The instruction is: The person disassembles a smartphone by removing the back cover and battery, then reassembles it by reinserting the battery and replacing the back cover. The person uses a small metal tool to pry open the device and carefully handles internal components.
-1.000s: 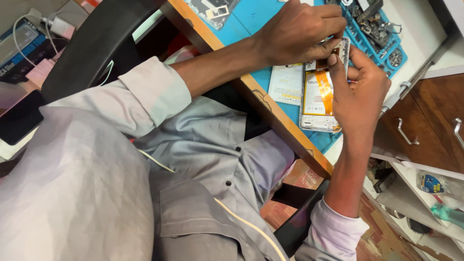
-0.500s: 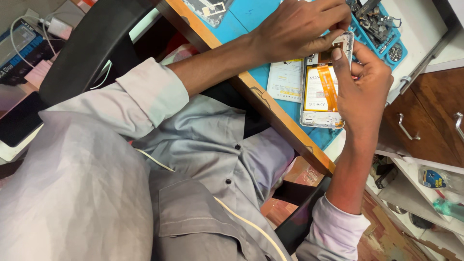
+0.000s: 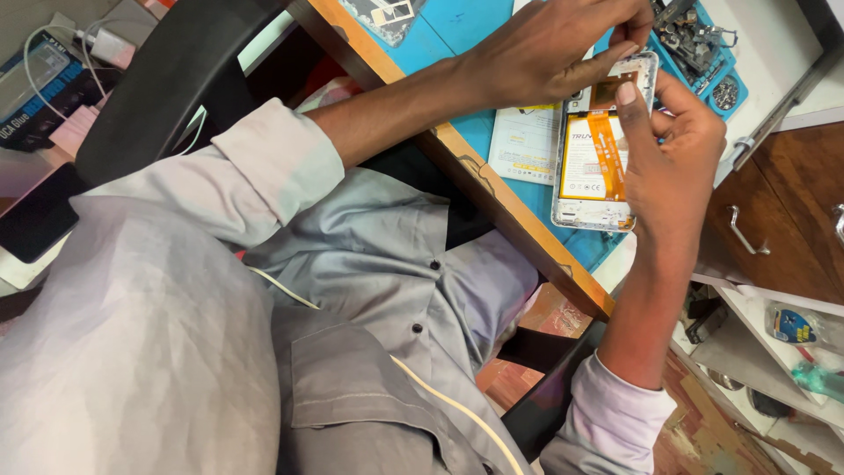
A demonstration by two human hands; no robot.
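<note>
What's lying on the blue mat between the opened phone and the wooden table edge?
In the head view, a flat white battery pack lies on the blue mat, between the opened phone and the wooden table edge.

- Left hand [image 3: 545,62]: forearm stretched out across the scene with the sleeve pushed up near the elbow, fingers curled and pinched at the tips.
- Right hand [image 3: 673,154]: forearm raised from the near side, palm turned inward, fingertips closed in a pinch just beside the left fingertips.

Labels, packages and one dark screen

A white-and-yellow rectangular battery label [image 3: 591,158] faces up on the blue surface [image 3: 466,26]; a second white label [image 3: 523,145] lies beside it; a black phone screen [image 3: 35,215] sits far left.
</note>
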